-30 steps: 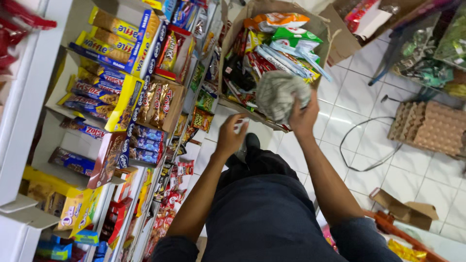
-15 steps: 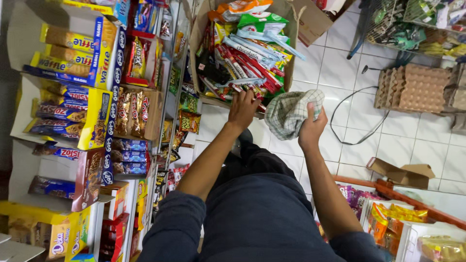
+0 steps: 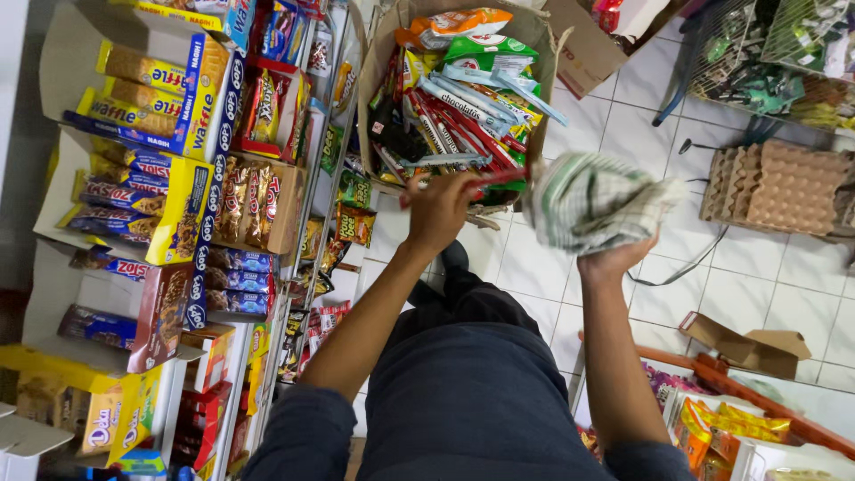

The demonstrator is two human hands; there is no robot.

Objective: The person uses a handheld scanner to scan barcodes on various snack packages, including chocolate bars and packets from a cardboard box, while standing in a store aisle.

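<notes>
Left hand (image 3: 438, 212) gripping red snack packet (image 3: 499, 178), fingers clamped, at cardboard box (image 3: 378, 67). Right hand (image 3: 614, 258) clutching bunched checked cloth (image 3: 595, 200), fingers closed.

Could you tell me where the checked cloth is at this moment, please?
In the head view, the checked cloth is bunched in the right hand, right of the cardboard box of snacks and left of the egg trays.

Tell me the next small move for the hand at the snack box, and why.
Probably lift the long red snack packet clear of the open cardboard box of snacks. The left hand already pinches that packet at the box's near edge, while the right hand is occupied holding the bunched green-and-white checked cloth.
</notes>
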